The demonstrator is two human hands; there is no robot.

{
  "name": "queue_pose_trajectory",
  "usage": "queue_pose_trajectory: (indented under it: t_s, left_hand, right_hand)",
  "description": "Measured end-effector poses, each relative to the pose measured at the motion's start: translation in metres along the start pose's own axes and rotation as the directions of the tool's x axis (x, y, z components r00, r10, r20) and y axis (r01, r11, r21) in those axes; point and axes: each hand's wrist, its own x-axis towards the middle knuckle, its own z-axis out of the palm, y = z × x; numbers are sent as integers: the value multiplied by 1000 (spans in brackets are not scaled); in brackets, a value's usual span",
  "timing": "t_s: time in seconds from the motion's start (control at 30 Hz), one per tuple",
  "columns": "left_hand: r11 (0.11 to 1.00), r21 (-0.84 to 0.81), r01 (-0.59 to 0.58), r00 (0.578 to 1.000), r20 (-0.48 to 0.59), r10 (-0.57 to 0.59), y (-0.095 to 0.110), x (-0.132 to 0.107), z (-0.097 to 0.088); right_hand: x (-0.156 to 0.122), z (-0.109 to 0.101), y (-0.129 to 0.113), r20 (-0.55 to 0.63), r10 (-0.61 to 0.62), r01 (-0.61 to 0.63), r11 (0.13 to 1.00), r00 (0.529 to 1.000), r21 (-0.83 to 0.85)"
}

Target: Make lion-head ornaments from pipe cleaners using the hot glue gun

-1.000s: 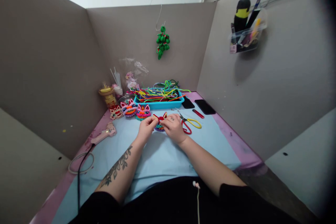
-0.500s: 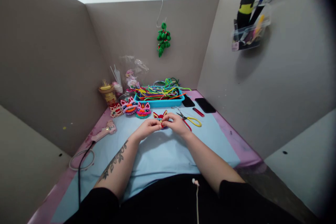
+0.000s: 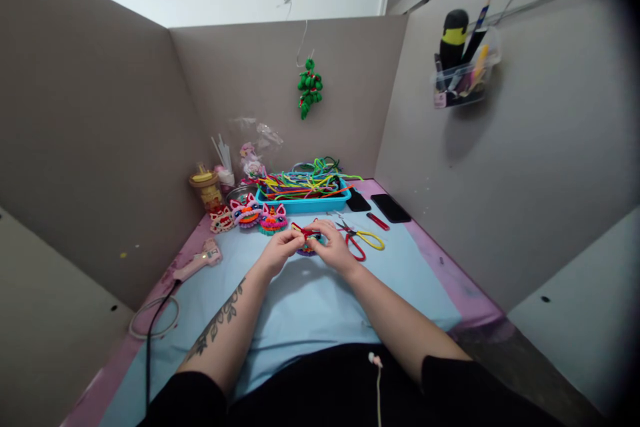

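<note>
A small red, yellow and purple animal-head figure [image 3: 307,251], of fuzzy pipe cleaners by its look, is held up between my hands over the blue cloth. My left hand [image 3: 283,253] is closed, thumb and fingertips pinching its left side by a red part. My right hand [image 3: 332,247] has its fingers bent over the top and right side, the thumb below. Parts of the figure are hidden by my fingers. Scissors [image 3: 364,239] with red and yellow handles lie partly spread just right of my right hand.
Three similar heads [image 3: 246,212] stand at the left, before a jar [image 3: 207,191]. Behind is a blue tray [image 3: 300,204] of coloured pipe cleaners. A pink glue gun [image 3: 200,260] with a cord lies left. A phone [image 3: 391,207] and red cutter [image 3: 378,221] lie right. Grey partitions enclose the table.
The camera has tilted up a little. My hands have drawn slightly apart, and the figure now shows more of its face and purple fringe.
</note>
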Motion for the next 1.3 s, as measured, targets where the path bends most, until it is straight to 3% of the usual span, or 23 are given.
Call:
queue_pose_trajectory:
  t_s: [0.2,0.43,0.63,0.77,0.9,1.0,1.13,1.23,1.3]
  left_hand:
    - [998,65,23,1000,-2,-23,-1,0,2]
    - [991,132,26,999,20,-29,1,-1,2]
    - [962,262,-81,995,-39,94,-2,0,6]
    - [838,519,-168,958,-114,262,-5,0,9]
    - [675,698,-241,911,-77,405,-6,-1,11]
    - [743,639,-198,932,-111,344,-5,0,11]
    - [906,420,-55,981,-148,128,-1,2,11]
    - [944,327,33,989,-148,17,1,2,10]
    - [940,338,43,988,-156,10,0,2,9]
  right_hand:
    - [-2,0,2,-33,-144,143,990,989,-19]
    - [0,-3,6,40,-187,189,980,982,-62]
    - [-2,-3,3,10,-180,177,955,984,-240]
    - [-5,2,0,8,-110,105,914,994,-392]
    - [-5,7,2,23,9,2,903,1000,-429]
    - [-2,9,6,20,96,-83,933,995,-350]
    - [0,9,10,-11,147,-145,959,989,-242]
    - [0,9,11,-23,162,-163,964,987,-211]
    - [0,8,11,-17,167,-167,963,986,-210]
